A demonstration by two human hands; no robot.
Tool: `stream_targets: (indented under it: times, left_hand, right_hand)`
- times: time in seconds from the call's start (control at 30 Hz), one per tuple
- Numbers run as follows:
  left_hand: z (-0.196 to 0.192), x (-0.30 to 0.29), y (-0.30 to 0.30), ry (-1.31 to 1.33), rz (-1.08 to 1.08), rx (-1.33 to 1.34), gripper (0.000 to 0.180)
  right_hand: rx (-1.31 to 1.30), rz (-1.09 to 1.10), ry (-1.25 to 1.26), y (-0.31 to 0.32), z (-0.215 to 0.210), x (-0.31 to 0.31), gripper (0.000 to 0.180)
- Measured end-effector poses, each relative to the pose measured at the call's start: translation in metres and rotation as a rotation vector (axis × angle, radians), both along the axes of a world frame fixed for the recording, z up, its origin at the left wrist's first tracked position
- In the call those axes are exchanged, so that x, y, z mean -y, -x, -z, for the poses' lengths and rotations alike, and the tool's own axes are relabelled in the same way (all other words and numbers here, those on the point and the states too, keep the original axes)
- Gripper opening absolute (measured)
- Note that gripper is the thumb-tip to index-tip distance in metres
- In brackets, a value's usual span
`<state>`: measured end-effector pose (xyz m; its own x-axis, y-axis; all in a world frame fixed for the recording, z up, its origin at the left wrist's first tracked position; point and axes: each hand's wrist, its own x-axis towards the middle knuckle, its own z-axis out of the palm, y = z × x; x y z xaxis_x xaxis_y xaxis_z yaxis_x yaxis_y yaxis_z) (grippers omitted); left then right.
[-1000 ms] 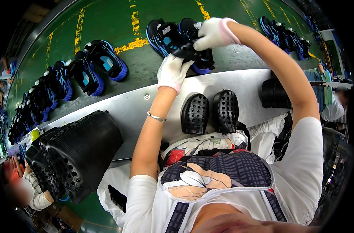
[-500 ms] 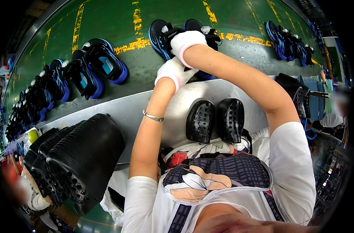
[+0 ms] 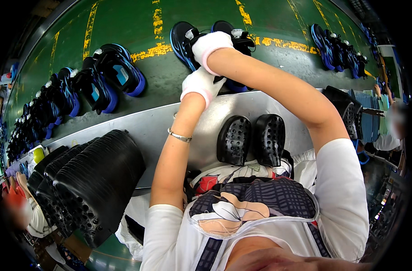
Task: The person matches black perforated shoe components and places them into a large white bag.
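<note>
A pair of black and blue sneakers stands on the green belt ahead of me, toes pointing away. My right hand (image 3: 211,46), in a white glove, reaches across and closes on the upper of the left sneaker (image 3: 181,39). At that shoe's heel end my left hand (image 3: 198,84), gloved too, is closed against the collar; its fingertips are partly hidden. The right sneaker (image 3: 222,28) sits beside it, partly covered by my right hand and forearm. Two black perforated shoe inserts (image 3: 234,140) (image 3: 269,139) lie on the metal ledge (image 3: 170,119) in front of my body.
Nested stacks of black inserts (image 3: 100,180) stand at the left, with more inserts (image 3: 344,106) at the right of the ledge. Rows of sneakers (image 3: 120,70) (image 3: 334,52) line the belt (image 3: 283,22) on both sides. Other people (image 3: 32,217) are at the far left and right.
My right hand has shifted slightly left and away from me, and the left sneaker has moved slightly left with it. My left hand has stayed nearly in place at the heel.
</note>
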<state>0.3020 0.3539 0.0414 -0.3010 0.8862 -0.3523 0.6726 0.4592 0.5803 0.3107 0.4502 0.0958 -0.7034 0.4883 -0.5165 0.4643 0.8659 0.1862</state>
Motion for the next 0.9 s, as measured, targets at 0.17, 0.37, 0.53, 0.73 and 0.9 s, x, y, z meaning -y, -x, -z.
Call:
stream_targets:
  times: [0.17, 0.37, 0.53, 0.73, 0.9]
  left_hand:
    - [-0.002, -0.003, 0.009, 0.022, 0.033, -0.019, 0.041]
    - [0.003, 0.001, 0.005, -0.009, -0.002, 0.034, 0.039]
    - [0.011, -0.001, 0.008, -0.045, 0.062, -0.018, 0.04]
    - [0.01, 0.0, 0.006, -0.075, 0.046, -0.047, 0.042]
    - [-0.003, 0.001, 0.003, -0.021, -0.061, -0.044, 0.043]
  right_hand:
    - [-0.086, -0.002, -0.04, 0.012, 0.006, 0.0, 0.026]
    - [-0.028, 0.006, -0.028, 0.002, -0.007, 0.008, 0.027]
    - [-0.043, -0.051, -0.025, 0.004, -0.002, 0.0, 0.027]
    - [-0.142, -0.033, 0.023, -0.004, 0.003, -0.006, 0.025]
    - [-0.571, -0.337, 0.066, -0.075, -0.012, 0.0, 0.02]
